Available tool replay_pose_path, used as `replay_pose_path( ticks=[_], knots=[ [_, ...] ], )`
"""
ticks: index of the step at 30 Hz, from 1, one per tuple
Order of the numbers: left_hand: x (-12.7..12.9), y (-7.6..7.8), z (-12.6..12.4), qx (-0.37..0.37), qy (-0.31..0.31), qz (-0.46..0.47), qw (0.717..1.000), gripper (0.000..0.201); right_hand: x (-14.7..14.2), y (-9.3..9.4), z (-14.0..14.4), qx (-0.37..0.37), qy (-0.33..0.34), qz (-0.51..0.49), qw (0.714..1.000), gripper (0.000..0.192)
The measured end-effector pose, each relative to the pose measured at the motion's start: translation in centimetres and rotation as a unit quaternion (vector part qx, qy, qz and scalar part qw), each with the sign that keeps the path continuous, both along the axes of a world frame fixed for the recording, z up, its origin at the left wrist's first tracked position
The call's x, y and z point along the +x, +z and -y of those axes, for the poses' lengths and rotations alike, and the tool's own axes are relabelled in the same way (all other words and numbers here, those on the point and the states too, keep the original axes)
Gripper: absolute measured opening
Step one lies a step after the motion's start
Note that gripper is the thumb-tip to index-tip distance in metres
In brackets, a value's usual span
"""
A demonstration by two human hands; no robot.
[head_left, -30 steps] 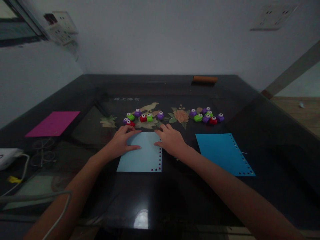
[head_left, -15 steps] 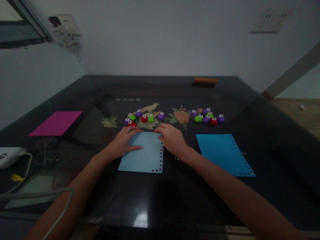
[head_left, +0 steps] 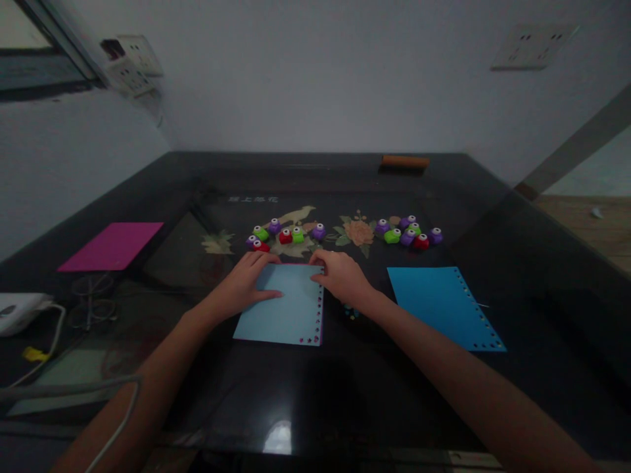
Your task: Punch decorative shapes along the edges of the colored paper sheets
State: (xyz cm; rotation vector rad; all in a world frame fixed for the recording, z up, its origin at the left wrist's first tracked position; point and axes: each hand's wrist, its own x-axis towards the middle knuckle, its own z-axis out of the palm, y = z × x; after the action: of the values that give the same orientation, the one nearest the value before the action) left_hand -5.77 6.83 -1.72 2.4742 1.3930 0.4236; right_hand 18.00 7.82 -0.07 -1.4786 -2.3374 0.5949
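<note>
Toys (head_left: 286,238) sit just beyond the pale sheet (head_left: 280,315); blue paper (head_left: 431,302) lies right. On the counter (head_left: 221,394), its punched right edge runs near to far; long axis unclear. Left hand (head_left: 241,282): grip spread. Right hand (head_left: 340,272): grip, I cannot tell.

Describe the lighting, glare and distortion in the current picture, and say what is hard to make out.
Head view: dim overall, with a bright glare patch near the front edge of the glossy black table; head view: the wall socket at upper right looks slanted, probably wide-lens distortion; head view: small bits near the right hand too dark to identify.
</note>
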Motion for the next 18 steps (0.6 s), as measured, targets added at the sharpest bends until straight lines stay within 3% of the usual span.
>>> replay_pose_path(
  ticks=[12,15,18],
  knots=[
    [0.08,-0.13,0.24,-0.005,0.034,0.042,0.999,0.059,0.53,0.27,-0.38,-0.098,0.003,-0.124,0.988,0.005],
    [0.26,0.20,0.20,-0.007,0.105,0.110,0.988,0.054,0.80,0.33,-0.53,-0.129,-0.001,-0.168,0.977,0.006],
    [0.63,0.64,0.29,-0.031,0.187,0.231,0.954,0.055,1.04,0.57,-0.71,-0.175,-0.005,-0.224,0.959,0.013]
  ],
)
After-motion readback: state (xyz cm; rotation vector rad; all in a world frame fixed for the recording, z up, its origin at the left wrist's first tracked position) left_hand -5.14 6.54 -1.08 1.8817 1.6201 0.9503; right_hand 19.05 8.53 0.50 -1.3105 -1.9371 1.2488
